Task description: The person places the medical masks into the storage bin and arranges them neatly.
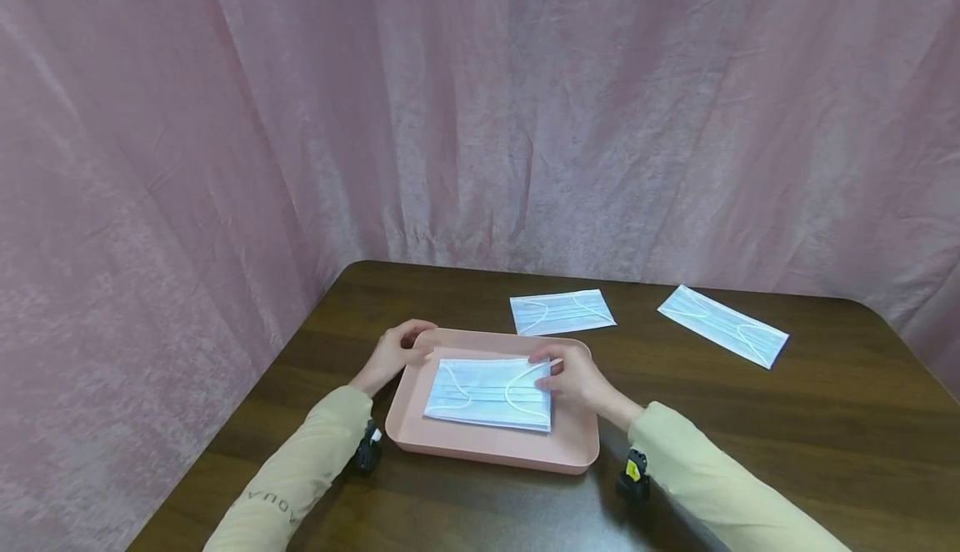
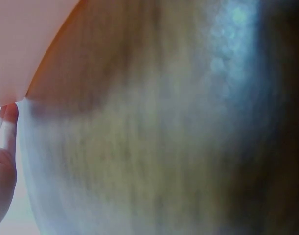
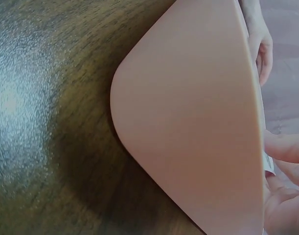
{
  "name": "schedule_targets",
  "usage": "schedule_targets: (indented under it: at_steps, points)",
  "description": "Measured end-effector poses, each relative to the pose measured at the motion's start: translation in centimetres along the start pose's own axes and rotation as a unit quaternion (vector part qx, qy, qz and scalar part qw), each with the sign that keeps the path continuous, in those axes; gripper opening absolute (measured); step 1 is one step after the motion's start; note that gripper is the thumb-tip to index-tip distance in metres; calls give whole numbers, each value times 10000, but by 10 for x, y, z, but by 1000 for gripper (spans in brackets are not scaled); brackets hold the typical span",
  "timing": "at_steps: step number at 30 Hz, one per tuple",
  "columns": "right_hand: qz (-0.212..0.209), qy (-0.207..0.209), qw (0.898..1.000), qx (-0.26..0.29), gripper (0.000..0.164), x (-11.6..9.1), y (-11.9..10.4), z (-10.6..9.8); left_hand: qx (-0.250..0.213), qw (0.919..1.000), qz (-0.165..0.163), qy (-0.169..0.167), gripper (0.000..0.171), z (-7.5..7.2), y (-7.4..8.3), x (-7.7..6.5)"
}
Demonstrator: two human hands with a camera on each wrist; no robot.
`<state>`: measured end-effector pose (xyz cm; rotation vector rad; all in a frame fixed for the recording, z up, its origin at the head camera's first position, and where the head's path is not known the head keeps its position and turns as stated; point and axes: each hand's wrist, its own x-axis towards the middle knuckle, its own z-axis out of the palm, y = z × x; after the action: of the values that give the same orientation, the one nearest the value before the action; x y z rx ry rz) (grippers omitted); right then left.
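A pink rectangular tray (image 1: 487, 452) stands on the table, with a light blue pleated face mask (image 1: 491, 393) lying flat inside it. Its lower edge looks layered; I cannot tell whether more masks lie beneath. At the tray's far left corner, my left hand (image 1: 392, 358) grips the rim, thumb on the inner side. My right hand (image 1: 576, 374) reaches over the right side and pinches the mask's upper right corner between thumb and fingers. In the right wrist view the tray wall (image 3: 188, 112) hides most of the mask.
Two more face masks lie on the dark wooden table: one (image 1: 562, 312) just behind the tray, another (image 1: 723, 327) farther right, set at a slant. A pink curtain (image 1: 480, 118) hangs along the table's back and left edges.
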<state>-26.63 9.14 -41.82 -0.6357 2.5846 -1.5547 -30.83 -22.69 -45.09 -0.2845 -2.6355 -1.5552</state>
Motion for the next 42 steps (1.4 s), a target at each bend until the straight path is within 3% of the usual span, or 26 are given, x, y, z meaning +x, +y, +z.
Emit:
schedule_targets:
  at_steps: [7,24,33,42]
  points:
    - [-10,-58,9994,-337,28,2,3,1,-18,9999,81,-56,38,-1,-1,0]
    - [-99,-180,9938,-1091,26,-4,2,3,-24,9999,-99,-50,39,1,-1,0]
    - [-236,137,9913,-1287,23,-4,-1,-1,-29,9999,-146,-35,39,0,0,1]
    - [-150,579,9930,-1016,23,-4,-7,-8,41,9999,-159,-32,38,0,0,0]
